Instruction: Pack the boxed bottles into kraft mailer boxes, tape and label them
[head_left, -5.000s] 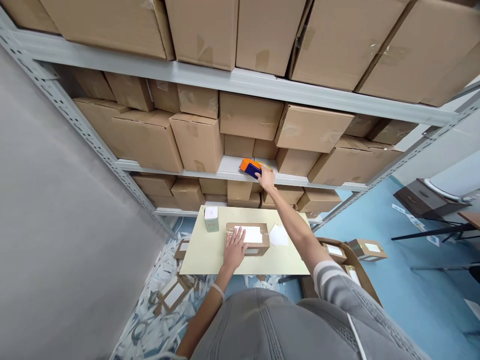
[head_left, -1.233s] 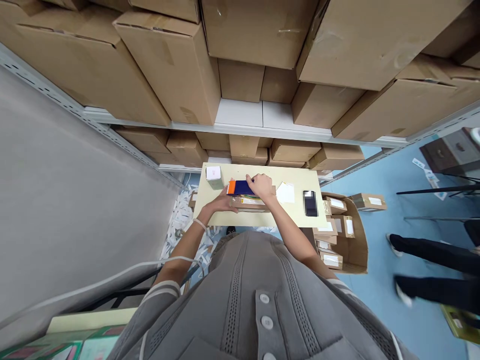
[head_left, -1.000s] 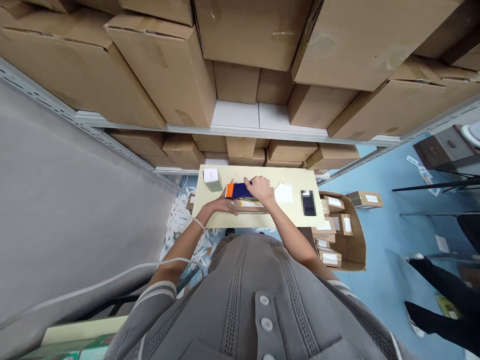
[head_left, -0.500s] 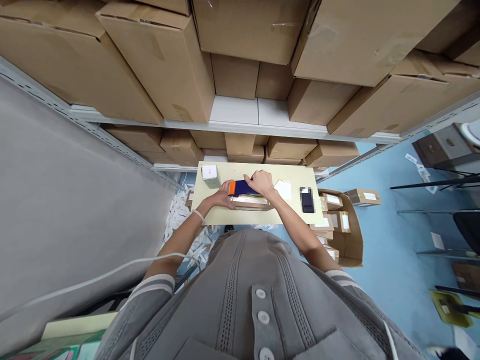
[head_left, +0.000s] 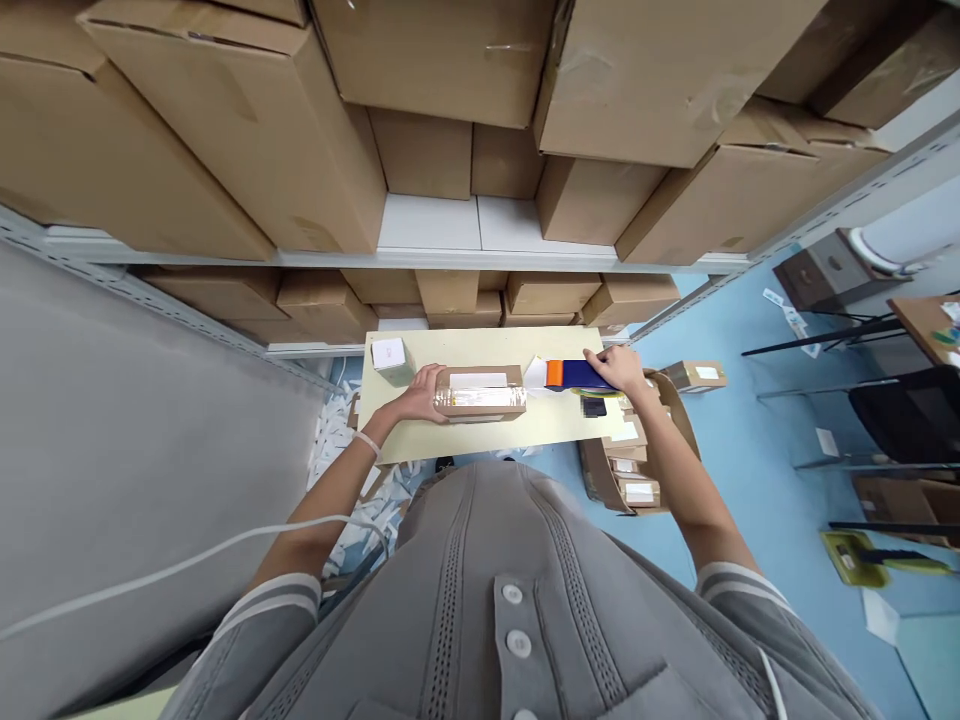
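- We find the right hand (head_left: 621, 370) closed around the right end of an orange-and-navy tape dispenser (head_left: 574, 374), with the fingers curled over its top.
- We locate the dispenser over the right part of a pale yellow table (head_left: 405, 432), with its orange end to the left. We cannot tell whether it touches the tabletop.
- We find the left hand (head_left: 421, 394) partly open, not gripping, with its fingertips against the left end of a cardboard parcel (head_left: 480, 394).
- We note that the parcel lies flat near the middle of the table, well apart from the dispenser. A band of clear tape (head_left: 480, 397) runs along its near side, and a white label (head_left: 478, 380) sits on top.
- We see a white sheet of paper (head_left: 535, 373) just right of the parcel, next to the dispenser's orange end.
- We see a dark rectangular object (head_left: 594, 407), too blurred to identify, just below the dispenser on the near side.
- We see a small white-and-green box (head_left: 391, 360) standing at the far left corner of the table.
- We record steel shelving (head_left: 427, 222) along the far side, stacked with cardboard cartons (head_left: 450, 60).
- We record an open carton (head_left: 626, 470) holding small parcels on the blue floor (head_left: 739, 440), near right of the table.
- We record shredded white paper (head_left: 337, 440) on the floor left of the table.
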